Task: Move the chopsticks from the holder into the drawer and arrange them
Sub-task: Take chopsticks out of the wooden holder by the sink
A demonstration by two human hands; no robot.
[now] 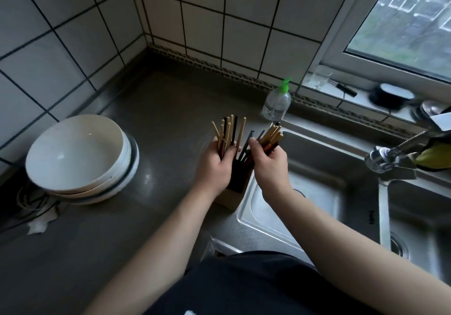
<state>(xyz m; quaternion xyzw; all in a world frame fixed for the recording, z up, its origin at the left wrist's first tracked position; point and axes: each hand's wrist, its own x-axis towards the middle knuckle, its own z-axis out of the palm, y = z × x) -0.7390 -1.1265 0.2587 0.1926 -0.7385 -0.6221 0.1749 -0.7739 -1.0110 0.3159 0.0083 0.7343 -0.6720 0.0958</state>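
A light wooden chopstick holder (231, 198) stands on the grey counter beside the sink's left edge. My left hand (216, 168) is closed around a bundle of pale and dark chopsticks (228, 131) that fan upward above the holder. My right hand (268, 162) grips a second bundle of chopsticks (272, 135) tilted toward the right. A few dark chopsticks (246, 146) still stand in the holder between the two hands. No drawer is in view.
A stack of white bowls (80, 158) sits on the counter at the left. A soap bottle with a green pump (277, 102) stands behind the holder. A steel double sink (317, 192) and its tap (390, 158) lie to the right. A glass (321, 76) stands on the windowsill.
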